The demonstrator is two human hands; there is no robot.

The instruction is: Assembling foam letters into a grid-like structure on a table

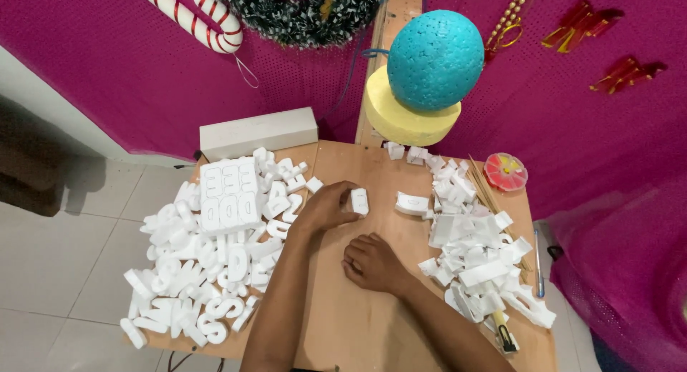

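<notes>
Left hand [325,206] pinches a small white foam piece [359,200] at its fingertips, just above the right hand [372,263], which rests curled and empty on the table [372,322]. Foam looks super light and crumbly, so I'd grip the flat sides gently. Letter pile [207,250] sits left.

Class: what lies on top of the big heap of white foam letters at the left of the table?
A flat white foam sheet of uncut letters lies on top of the heap. What sits beneath that sheet is covered.
</notes>
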